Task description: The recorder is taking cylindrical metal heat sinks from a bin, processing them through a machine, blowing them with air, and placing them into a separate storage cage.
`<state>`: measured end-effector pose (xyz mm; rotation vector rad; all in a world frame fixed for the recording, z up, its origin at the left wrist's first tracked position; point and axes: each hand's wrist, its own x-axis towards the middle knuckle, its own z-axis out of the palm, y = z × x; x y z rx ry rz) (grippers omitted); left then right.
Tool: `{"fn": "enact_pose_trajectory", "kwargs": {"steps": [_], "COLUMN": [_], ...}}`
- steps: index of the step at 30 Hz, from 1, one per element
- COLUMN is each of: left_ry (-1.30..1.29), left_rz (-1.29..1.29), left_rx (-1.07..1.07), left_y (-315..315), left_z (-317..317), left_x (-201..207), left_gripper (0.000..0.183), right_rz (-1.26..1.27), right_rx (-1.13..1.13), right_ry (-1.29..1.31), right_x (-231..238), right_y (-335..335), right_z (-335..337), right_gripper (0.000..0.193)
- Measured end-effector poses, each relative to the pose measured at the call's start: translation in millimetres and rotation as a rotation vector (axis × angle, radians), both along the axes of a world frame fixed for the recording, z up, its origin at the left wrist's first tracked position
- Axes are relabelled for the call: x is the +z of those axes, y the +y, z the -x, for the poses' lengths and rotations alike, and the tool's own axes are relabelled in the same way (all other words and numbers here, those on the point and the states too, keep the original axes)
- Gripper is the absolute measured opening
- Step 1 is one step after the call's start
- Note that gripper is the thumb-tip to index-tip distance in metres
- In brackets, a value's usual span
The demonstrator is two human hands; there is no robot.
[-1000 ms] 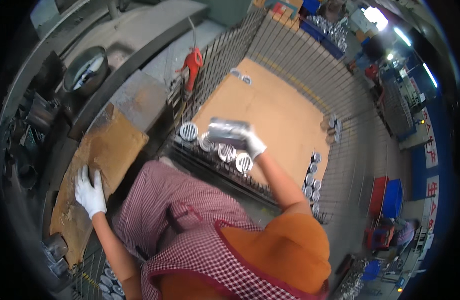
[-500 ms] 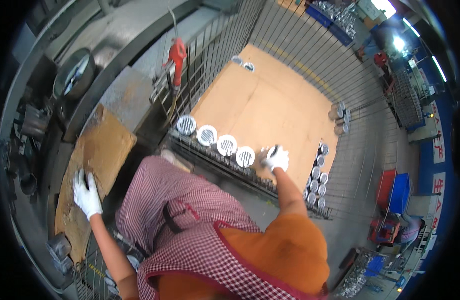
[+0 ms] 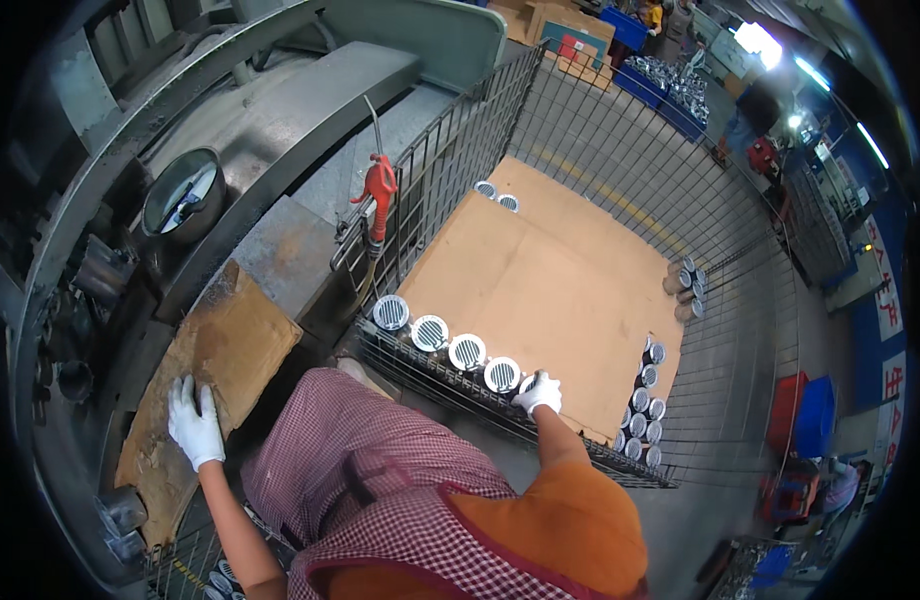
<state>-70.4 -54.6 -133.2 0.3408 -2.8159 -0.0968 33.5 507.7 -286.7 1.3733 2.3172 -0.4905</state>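
Note:
My right hand [image 3: 541, 394], in a white glove, is closed around a round metal part with a slotted top [image 3: 527, 384], partly hidden by the fingers. It is at the right end of a row of similar slotted round parts [image 3: 467, 352] along the near edge of a wire cage. Under them lies a brown cardboard sheet [image 3: 540, 270]. My left hand [image 3: 195, 425], also gloved in white, lies flat with fingers stretched on a worn brown board [image 3: 235, 345], holding nothing.
The wire cage [image 3: 620, 130] surrounds the cardboard. More round parts [image 3: 640, 425] stand in its near right corner, and several cylinders [image 3: 686, 285] lie by the right wall. A red air gun [image 3: 379, 195] hangs at the left wall. Beyond the board sits a metal pot [image 3: 212, 205].
My right hand has moved toward the cage's near edge with the round part, to the end of the row. My left hand stays on the board. The view has shifted a little.

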Motion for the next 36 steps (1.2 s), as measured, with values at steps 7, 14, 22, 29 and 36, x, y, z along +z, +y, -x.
{"fn": "enact_pose_trajectory", "kwargs": {"steps": [7,14,22,29,36], "left_ry": [0.015,-0.004,0.041,0.269,0.294], "left_rz": [-0.022,-0.027,-0.08,0.033,0.05], "left_rx": [0.005,0.03,0.07,0.063,0.08], "left_y": [1,3,1,2,-1], "left_z": [0,-3,-2,1,-4], "left_x": [-1,2,1,-6,-6], "left_gripper": [0.043,0.044,0.055,0.067,0.067], "right_rz": [0.166,-0.061,-0.111,0.032,0.016], "right_rx": [0.166,0.665,1.006,0.862,1.042], "right_ry": [-0.401,0.083,1.582,1.373,0.977], "right_x": [-39,63,262,203,239], "right_y": [38,16,-166,-197,-225], "right_z": [28,165,257,311,283], "right_gripper": [0.102,0.034,0.028,0.026,0.042]}}
